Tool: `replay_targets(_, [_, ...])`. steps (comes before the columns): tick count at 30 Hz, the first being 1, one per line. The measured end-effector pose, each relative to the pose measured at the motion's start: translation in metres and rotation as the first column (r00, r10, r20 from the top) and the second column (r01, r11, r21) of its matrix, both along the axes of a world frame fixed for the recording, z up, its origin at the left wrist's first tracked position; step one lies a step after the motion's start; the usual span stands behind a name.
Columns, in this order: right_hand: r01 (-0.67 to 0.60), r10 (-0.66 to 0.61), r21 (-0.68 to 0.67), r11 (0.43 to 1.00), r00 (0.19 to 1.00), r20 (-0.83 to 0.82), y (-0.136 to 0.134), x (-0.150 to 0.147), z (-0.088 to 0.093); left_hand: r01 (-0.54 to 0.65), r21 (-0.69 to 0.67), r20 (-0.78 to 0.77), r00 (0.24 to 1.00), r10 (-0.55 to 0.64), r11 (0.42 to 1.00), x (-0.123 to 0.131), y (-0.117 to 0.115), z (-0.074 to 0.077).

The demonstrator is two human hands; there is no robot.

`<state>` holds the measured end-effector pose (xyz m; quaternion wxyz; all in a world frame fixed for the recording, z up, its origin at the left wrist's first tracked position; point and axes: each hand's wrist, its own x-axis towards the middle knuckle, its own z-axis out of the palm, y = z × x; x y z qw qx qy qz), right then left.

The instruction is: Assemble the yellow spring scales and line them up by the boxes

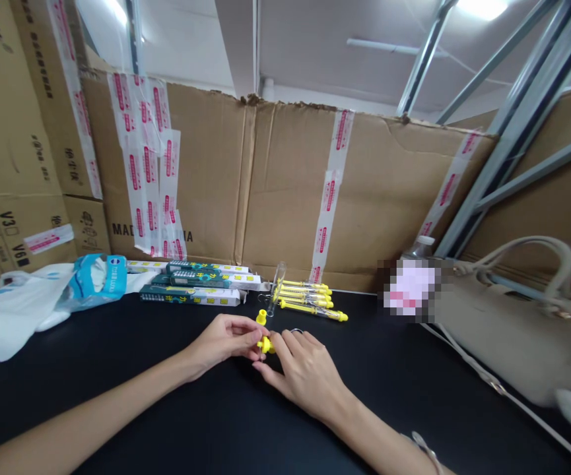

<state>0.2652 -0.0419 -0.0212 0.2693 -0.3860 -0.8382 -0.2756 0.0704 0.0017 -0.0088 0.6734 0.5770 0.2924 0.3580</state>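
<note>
Both of my hands meet over the black table near the middle of the view. My left hand (230, 340) is closed on a small yellow part (265, 344), with its thumb and fingers pinched. My right hand (307, 373) has its curled fingers against the right side of the same part. A yellow cap (261, 316) stands just beyond my left fingertips. Behind it a clear tube (276, 289) leans beside several yellow-ended spring tools (309, 297). Part of a metal ring shows behind my right fingers.
Several long green and white boxes (191, 295) lie at the back left, beside a blue packet (98, 277) and white plastic bags (18, 307). A bottle (411, 280) and beige handbag (517, 316) stand right. Cardboard walls (285, 191) rise behind.
</note>
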Motion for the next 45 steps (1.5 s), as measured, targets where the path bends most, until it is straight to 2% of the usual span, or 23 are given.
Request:
replay_targets(7, [-0.077,0.077,-0.086,0.993,0.997,0.005,0.000,-0.003,0.005,-0.080,0.085,-0.020,0.996,0.082,0.993,0.001,0.002,-0.006])
replay_targets(11, [-0.065,0.073,-0.154,0.986,0.996,0.045,-0.001,-0.002,0.005,-0.116,0.141,-0.048,0.991,0.123,0.983,0.001,0.003,-0.007])
replay_targets(15, [-0.064,0.079,-0.167,0.984,0.994,0.082,-0.001,0.000,0.001,-0.065,0.153,-0.088,0.993,0.079,0.986,0.002,0.001,-0.005])
replay_targets(18, [-0.085,0.094,-0.095,0.992,0.992,0.089,-0.001,0.001,-0.004,0.001,0.155,-0.121,0.992,0.018,0.988,0.003,0.000,-0.003])
replay_targets(21, [-0.088,0.090,-0.030,0.996,0.994,0.069,0.001,0.000,-0.008,0.061,0.165,-0.148,0.988,-0.037,0.984,0.003,-0.001,-0.004])
replay_targets(27, [-0.049,0.049,-0.023,0.999,0.999,0.007,0.003,-0.003,-0.014,0.101,0.210,-0.178,0.982,-0.064,0.972,0.004,-0.003,-0.009])
replay_targets(34, [-0.051,0.049,-0.064,0.997,0.998,-0.029,0.002,-0.005,-0.016,0.128,0.248,-0.211,0.975,-0.075,0.960,0.005,-0.005,-0.007])
replay_targets(41, [-0.230,0.242,-0.193,0.954,0.969,0.041,0.011,0.007,-0.013,0.156,0.257,-0.240,0.966,-0.093,0.954,0.005,-0.012,-0.004])
replay_targets(45, [-0.257,0.276,-0.249,0.934,0.960,0.041,0.012,0.011,-0.013,0.148,0.271,-0.244,0.966,-0.081,0.951,0.006,-0.013,-0.003])
